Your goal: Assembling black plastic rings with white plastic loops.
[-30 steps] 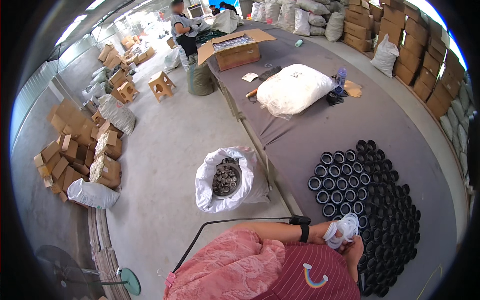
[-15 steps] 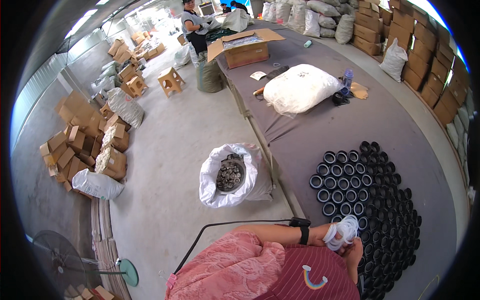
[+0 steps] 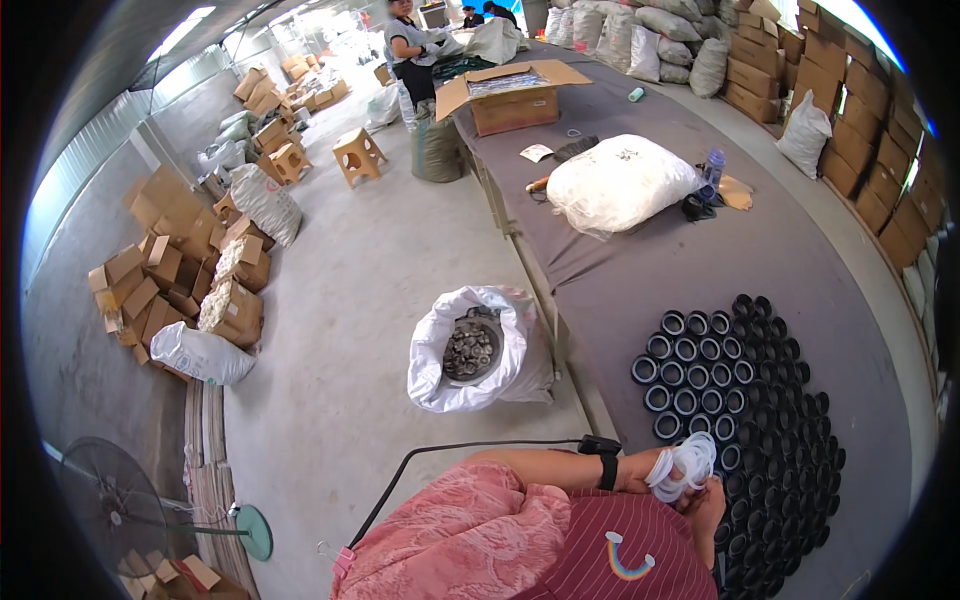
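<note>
Below, your left hand [image 3: 655, 470] grips a bunch of white plastic rings [image 3: 683, 463] at the near edge of the long grey table [image 3: 680, 260], fingers curled around them, just beside the block of black round caps [image 3: 745, 400] standing in rows; your right hand [image 3: 708, 515] sits just under the rings, and whether it is closed or spread cannot be made out. On the concrete floor to your left, an open white sack [image 3: 470, 350] shows small dark parts

Glossy black plastic rings [image 3: 745, 400] on matt grey cloth-covered table [image 3: 650, 270].
</note>
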A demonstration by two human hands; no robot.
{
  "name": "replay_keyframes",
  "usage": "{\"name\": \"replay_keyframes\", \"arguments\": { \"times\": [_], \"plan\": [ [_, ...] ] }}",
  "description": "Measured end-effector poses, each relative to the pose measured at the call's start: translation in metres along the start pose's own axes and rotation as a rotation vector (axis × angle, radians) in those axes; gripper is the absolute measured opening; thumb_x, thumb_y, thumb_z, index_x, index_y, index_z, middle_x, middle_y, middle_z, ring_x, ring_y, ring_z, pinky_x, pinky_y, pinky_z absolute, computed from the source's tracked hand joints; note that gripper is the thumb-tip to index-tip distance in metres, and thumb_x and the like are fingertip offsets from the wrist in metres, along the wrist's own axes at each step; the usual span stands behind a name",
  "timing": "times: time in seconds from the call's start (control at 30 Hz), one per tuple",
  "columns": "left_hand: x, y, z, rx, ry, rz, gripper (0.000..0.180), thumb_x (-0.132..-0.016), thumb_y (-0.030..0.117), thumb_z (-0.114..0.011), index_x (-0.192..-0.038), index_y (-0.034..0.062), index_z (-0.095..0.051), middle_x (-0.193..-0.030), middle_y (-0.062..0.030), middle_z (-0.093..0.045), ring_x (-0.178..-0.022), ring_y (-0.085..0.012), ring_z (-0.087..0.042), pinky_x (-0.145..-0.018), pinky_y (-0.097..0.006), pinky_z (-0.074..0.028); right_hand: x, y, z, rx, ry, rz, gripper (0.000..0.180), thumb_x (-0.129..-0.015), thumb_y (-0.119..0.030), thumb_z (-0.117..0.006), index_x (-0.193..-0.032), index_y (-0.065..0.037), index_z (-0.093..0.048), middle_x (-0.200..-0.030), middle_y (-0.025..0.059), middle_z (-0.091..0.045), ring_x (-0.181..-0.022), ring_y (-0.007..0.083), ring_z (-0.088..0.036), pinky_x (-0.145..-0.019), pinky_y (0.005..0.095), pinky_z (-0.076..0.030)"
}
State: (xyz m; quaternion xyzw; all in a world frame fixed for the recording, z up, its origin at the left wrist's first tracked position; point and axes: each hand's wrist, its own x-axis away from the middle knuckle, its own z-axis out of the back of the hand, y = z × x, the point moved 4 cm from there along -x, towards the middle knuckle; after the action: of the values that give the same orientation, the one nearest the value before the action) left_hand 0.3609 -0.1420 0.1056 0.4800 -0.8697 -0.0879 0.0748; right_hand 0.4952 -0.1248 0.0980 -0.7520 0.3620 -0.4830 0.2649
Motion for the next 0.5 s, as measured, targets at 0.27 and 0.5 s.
{"name": "replay_keyframes", "arguments": {
  "times": [0.27,0.5],
  "plan": [
    [0.011,0.011,-0.009,0.037,-0.032,0.019,0.052,-0.063,-0.003,-0.066,-0.111,0.002,-0.048,-0.097,-0.014,-0.059,-0.084,-0.0263,-0.061,-0.077,-0.038,-0.053,0.001,0.003,-0.017,-0.049,-0.006,-0.028,0.016,-0.087,-0.027,-0.042,-0.077,-0.015,-0.043,-0.057,-0.0004,-0.045,-0.043,0.0129,-0.041,-0.039,0.0241,-0.033],
    [0.018,0.016,-0.01,0.064,-0.034,0.022,0.05,-0.064,-0.005,-0.064,-0.111,0.0021,-0.048,-0.095,-0.0137,-0.058,-0.083,-0.0263,-0.061,-0.076,-0.038,-0.053,-0.006,0.009,-0.017,0.01,-0.042,0.018,0.013,-0.086,-0.026,-0.043,-0.077,-0.015,-0.044,-0.058,-0.0012,-0.045,-0.045,0.0116,-0.041,-0.041,0.0238,-0.032]
  ]
}}
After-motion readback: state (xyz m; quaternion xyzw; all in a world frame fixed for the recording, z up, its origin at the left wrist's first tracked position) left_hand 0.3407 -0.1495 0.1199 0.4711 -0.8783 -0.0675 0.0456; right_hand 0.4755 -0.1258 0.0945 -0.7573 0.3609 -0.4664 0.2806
